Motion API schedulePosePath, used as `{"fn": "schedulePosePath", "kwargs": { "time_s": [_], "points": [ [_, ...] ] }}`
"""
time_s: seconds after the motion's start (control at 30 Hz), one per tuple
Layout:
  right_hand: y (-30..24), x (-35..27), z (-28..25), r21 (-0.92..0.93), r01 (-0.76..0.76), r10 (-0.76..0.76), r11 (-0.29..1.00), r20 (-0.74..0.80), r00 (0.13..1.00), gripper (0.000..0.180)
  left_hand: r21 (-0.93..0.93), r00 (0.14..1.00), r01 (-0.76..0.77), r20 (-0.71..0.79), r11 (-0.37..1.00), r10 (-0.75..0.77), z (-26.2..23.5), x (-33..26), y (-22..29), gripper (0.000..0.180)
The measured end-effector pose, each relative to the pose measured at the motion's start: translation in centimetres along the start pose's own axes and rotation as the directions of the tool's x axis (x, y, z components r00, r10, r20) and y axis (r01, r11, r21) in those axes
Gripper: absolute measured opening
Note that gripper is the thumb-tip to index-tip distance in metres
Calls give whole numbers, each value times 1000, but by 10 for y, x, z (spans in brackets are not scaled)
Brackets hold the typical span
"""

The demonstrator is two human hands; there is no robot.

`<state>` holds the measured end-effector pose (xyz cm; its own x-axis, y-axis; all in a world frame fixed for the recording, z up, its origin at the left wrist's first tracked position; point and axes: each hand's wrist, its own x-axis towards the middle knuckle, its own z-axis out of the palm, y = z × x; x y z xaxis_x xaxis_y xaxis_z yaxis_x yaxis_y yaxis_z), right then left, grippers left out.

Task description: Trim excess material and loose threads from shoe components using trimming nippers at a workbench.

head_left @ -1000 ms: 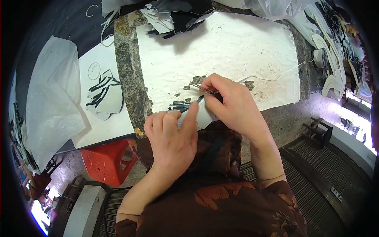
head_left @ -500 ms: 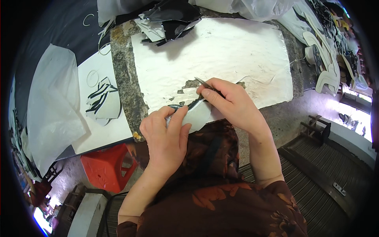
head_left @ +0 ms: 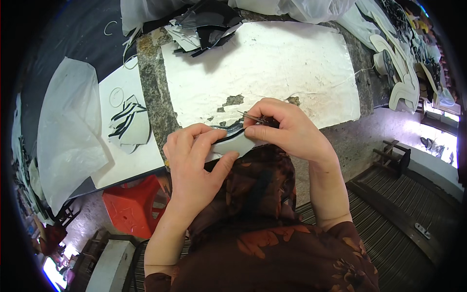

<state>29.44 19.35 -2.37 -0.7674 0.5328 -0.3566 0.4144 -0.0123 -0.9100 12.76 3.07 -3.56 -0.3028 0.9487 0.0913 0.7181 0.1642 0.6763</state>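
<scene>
A pale, curved shoe-upper-like piece with a black edge [head_left: 236,145] lies at the near edge of the white sheet [head_left: 272,58]. My left hand [head_left: 192,163] holds its left part, fingertips on top along the black edge and thumb at the near side. At the piece's right end, my right hand [head_left: 292,129] pinches the edge between thumb and fingers. That same hand is closed round a small pointed metal tool [head_left: 253,117], its tips showing past the index finger. The tool looks like small scissors, but its handle is mostly hidden.
A pile of black and white cut pieces [head_left: 206,27] sits at the far edge. More black-edged pieces [head_left: 131,124] lie on a white board at left, beside clear plastic [head_left: 68,131]. A thread spool [head_left: 383,63] stands at far right. A red stool [head_left: 131,207] is below left.
My right hand has lowered the tool, turning its tips more level, and its thumb now presses on the piece's edge. The piece has turned flatter, and my left fingers have spread along it.
</scene>
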Motion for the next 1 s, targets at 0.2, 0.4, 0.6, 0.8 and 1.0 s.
{"fn": "schedulePosePath", "kwargs": {
  "time_s": [0.2,0.4,0.6,0.8,1.0],
  "points": [
    [3,-3,5,-54,197,-195,979,43,980,15,-157,988,72,149,985,-49,-14,14,12,20],
    [-2,-6,5,-246,260,-259,934,35,965,18,-368,874,449,370,814,-314,-19,13,15,17],
    [-3,-6,6,-314,296,-307,902,15,952,19,-372,857,484,384,792,-343,-17,13,10,19],
    [0,-6,7,-312,303,-318,900,5,948,17,-414,820,537,461,735,-339,-17,14,8,19],
    [6,-4,4,-137,342,-328,930,113,938,13,-460,675,685,693,565,-255,-30,22,-5,19]
  ]
}}
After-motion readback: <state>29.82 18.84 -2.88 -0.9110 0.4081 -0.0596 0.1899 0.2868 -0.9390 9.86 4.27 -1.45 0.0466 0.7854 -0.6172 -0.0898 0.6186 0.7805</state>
